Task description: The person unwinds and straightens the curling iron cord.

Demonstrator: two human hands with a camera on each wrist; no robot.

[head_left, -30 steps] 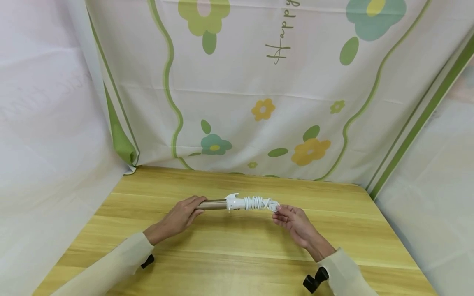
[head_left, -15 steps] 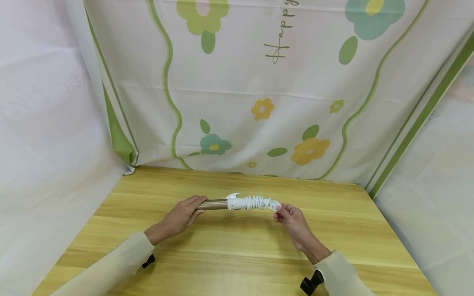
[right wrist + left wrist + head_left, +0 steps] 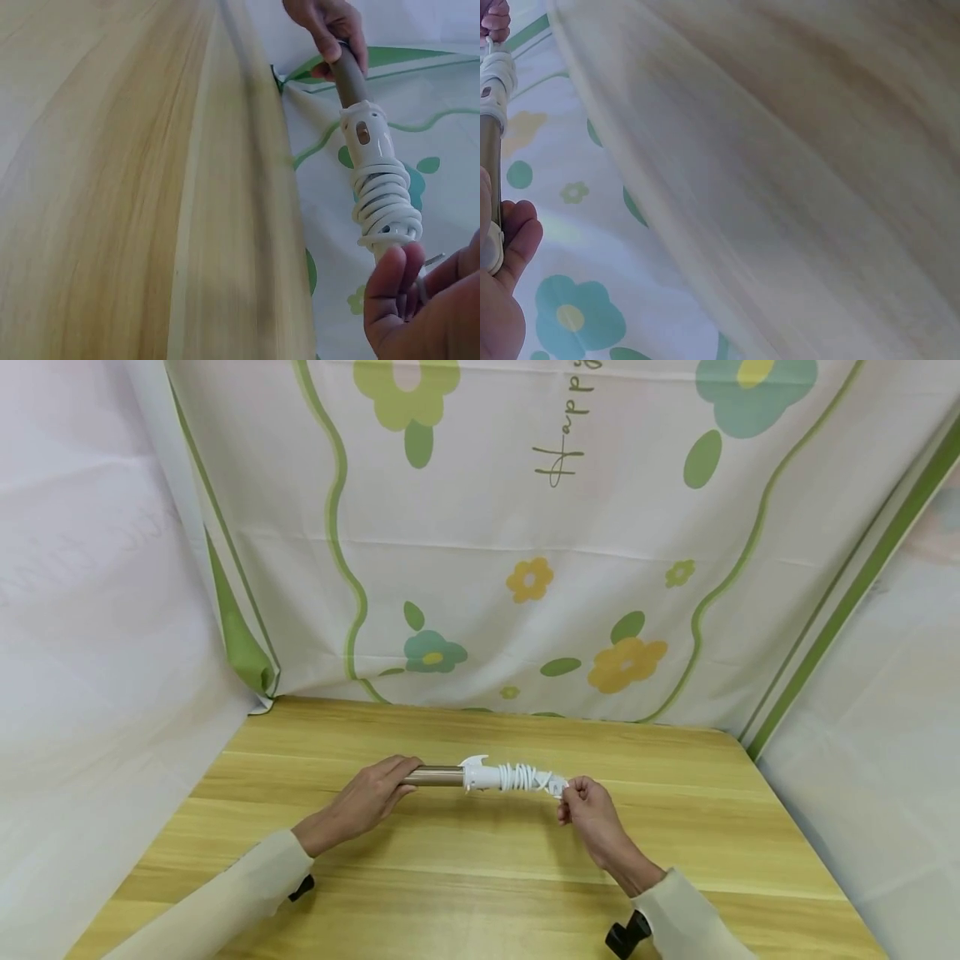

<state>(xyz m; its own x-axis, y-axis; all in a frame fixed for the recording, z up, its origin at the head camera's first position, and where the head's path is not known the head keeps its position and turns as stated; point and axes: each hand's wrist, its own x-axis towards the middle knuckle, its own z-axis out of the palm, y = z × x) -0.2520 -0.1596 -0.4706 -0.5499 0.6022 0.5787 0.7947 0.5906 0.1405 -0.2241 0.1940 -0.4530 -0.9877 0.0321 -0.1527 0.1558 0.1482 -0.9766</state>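
I had the curler (image 3: 480, 774) lifted just above the table (image 3: 480, 877), lying level across the lower centre of the head frame, between both hands. L hand (image 3: 367, 802) sat at the left end, fingers curled round the metal barrel (image 3: 438, 775); in the L wrist cam only the thumb and palm showed at the left edge w/ the barrel running up beside them. R hand (image 3: 588, 810) was at the right end, fingertips closed on the tail of the white handle where the cord (image 3: 386, 199) is coiled. In the R wrist cam a metal prong (image 3: 433, 259) stuck out beside my fingers, prob. the plug, but I couldn't tell if I was pinching the plug itself or only the handle end. Risks as I judged them: the R grip looked like a light fingertip pinch, so a slip there could drop that end onto the wood. Tugging the wrong loop could tighten the coil into a knot rather than free it. The cord wraps looked crossed over each other near the end, so a snag seemed likely. The barrel is smooth, so it could twist in the L hand if the R pulled hard. Surface: pale wood-grain table, bare around the hands. Room: a floral cloth (image 3: 525, 527) w/ green wavy lines hung behind, plain white sheets at both sides.
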